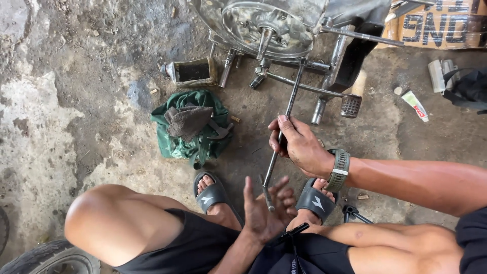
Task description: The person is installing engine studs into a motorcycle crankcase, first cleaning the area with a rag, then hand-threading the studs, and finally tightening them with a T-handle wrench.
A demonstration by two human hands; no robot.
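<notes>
A long steel T-handle wrench [284, 132] runs as a slanted line from the engine case [269, 25] at the top of the view down toward the person's knees, its far end seated at a fastener low on that engine. The right hand [299, 144] is wrapped around the shaft about halfway below the engine, fingers closed firmly on it. The left hand [266, 208] sits at the near end, farthest from the engine, palm open and fingers spread loosely; it seems to touch or cup the cross handle there, though whether it truly grips is hard to tell from this angle. The wrench looks rigid and fairly heavy for its thinness, bare metal likely slick with oil, so it would handle best held at the cross handle for turning, with a steadying hold mid-shaft. To the left of the engine and below it, a green rag [190, 129] lies bundled on the concrete floor [76, 101], a darker cloth on top. A footpeg [350, 105] hangs to the right below the engine, and a small tube [415, 105] lies farther right.
</notes>
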